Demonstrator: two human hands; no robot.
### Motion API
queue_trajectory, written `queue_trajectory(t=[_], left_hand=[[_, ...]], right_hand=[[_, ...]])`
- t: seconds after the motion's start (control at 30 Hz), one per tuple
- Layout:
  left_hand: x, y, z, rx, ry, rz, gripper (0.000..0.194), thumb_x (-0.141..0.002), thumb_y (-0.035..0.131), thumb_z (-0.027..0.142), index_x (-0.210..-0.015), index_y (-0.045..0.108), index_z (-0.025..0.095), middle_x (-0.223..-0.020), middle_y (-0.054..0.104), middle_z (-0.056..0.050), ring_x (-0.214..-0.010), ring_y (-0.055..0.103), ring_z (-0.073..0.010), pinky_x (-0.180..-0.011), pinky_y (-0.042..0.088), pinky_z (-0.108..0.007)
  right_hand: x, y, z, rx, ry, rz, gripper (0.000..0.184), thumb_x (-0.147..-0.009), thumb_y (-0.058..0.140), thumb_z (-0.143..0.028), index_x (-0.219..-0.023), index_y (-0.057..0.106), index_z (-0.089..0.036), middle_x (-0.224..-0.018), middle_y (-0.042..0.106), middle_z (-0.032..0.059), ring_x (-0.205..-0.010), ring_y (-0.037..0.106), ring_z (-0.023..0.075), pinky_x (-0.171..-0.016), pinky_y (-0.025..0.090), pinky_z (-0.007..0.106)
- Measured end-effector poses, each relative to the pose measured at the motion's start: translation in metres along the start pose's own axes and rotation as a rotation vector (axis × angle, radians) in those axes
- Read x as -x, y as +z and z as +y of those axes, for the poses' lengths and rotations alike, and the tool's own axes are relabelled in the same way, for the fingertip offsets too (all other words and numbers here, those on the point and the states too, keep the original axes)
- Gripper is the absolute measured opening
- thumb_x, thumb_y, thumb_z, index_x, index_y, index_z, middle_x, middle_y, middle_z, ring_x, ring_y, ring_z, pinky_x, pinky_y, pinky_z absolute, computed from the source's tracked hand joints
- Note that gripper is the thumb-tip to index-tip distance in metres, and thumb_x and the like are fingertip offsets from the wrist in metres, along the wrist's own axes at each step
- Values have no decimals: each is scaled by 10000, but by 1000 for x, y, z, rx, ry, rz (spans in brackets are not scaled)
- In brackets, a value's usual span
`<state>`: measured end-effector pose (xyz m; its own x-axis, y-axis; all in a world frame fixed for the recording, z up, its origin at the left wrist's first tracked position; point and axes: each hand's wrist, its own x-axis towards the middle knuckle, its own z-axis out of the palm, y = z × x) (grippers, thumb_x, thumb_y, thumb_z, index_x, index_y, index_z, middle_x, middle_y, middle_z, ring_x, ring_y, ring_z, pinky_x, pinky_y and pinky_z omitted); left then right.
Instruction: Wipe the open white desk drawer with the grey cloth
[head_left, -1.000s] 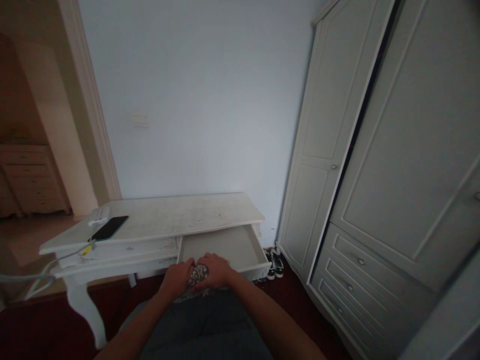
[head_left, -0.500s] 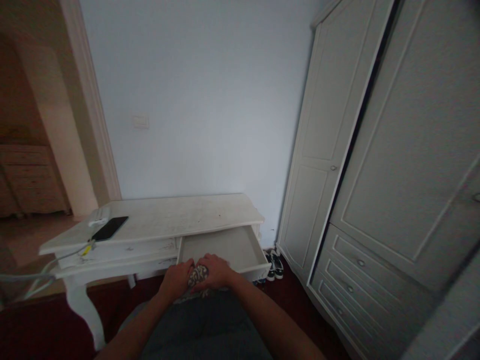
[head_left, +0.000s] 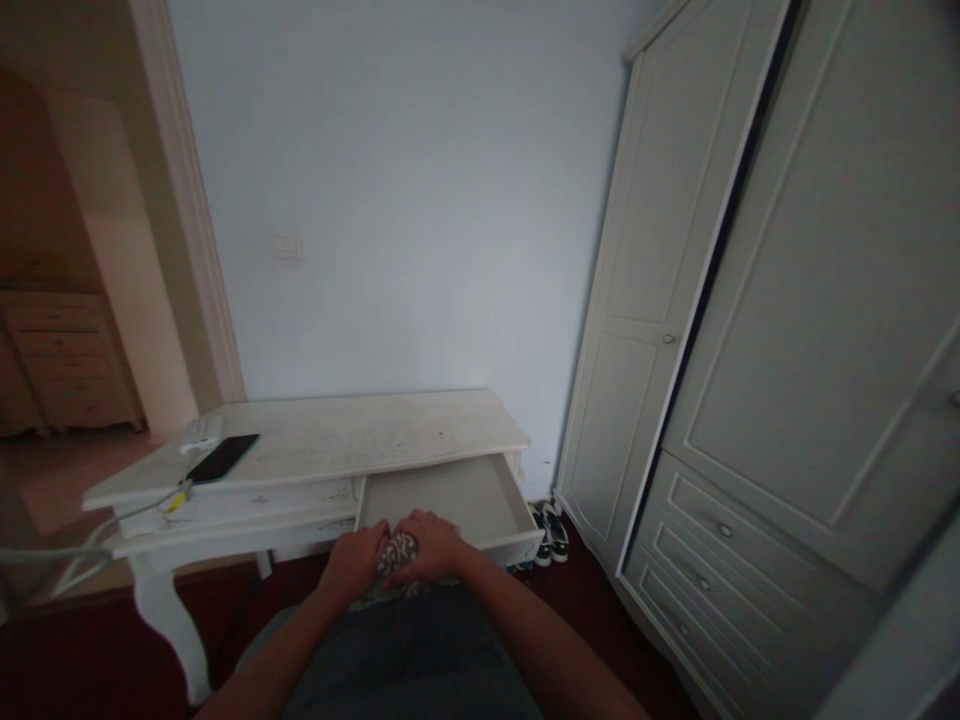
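My left hand and my right hand are pressed together over my lap, both closed around a small bundle of patterned cloth. Only a strip of the cloth shows between the fingers; the rest is hidden. Just beyond the hands an open drawer of a low white table stands pulled out, and nothing shows inside it.
A black phone and a white device with cables lie at the table's left end. A tall white wardrobe fills the right side, with a pair of shoes at its foot. A doorway opens at the left.
The hands and cloth have stayed put. The view has shifted very slightly.
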<state>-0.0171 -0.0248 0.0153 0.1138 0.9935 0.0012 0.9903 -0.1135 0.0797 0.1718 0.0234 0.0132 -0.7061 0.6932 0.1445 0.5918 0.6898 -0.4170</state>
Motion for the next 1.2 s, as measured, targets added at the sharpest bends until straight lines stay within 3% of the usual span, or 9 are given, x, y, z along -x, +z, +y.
queue_trajectory(t=[1.2], left_hand=[[2, -4, 3, 6, -4, -14, 240, -1043, 358, 305, -1111, 582, 249, -1077, 783, -81, -1036, 733, -243, -834, 464, -327]], right_hand=[[1, -2, -2, -13, 9, -2, 723, -616, 878, -710, -1168, 681, -288, -1100, 633, 25, -1016, 606, 276, -869, 471, 391]])
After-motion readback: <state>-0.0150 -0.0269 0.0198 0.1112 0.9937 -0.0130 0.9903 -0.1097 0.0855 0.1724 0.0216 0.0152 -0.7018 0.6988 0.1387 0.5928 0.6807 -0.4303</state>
